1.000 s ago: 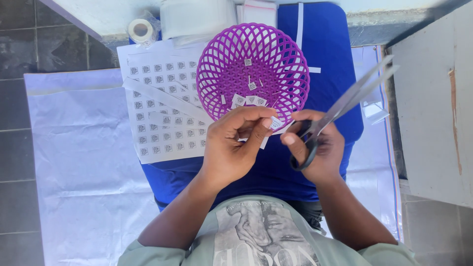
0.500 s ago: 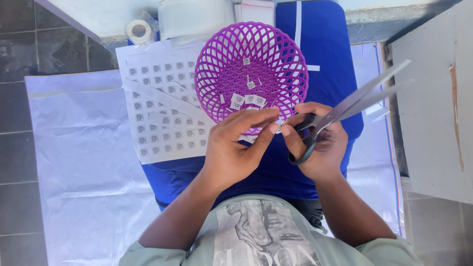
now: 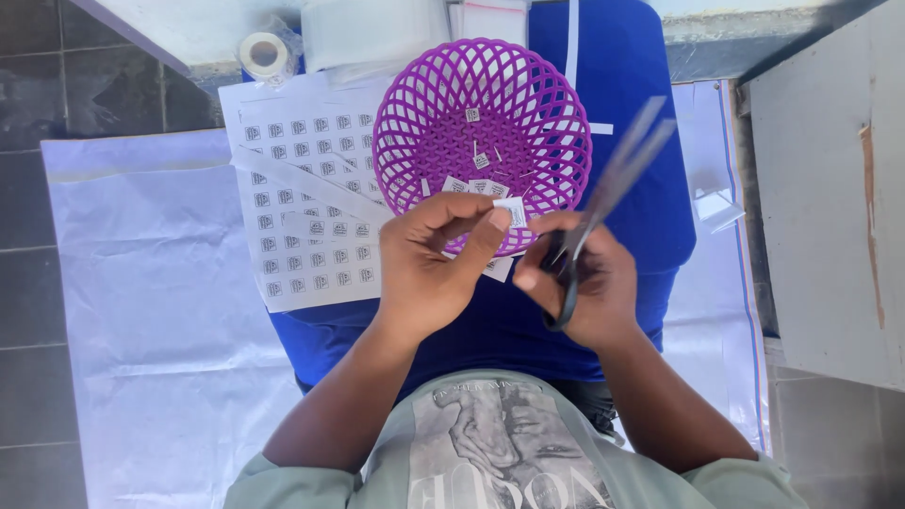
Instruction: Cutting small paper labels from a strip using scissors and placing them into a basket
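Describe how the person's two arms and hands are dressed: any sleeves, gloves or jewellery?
Both forearms are bare to the elbow. The left hand and right hand wear no gloves, and no rings or watch show. Pale green short sleeves of a printed T-shirt cover the shoulders.

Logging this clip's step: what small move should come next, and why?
Probably let the small paper square drop into the purple basket. The left hand pinches it right at the basket's near rim, several like pieces already lie inside, and the right hand holds the scissors off to the side, not on paper.
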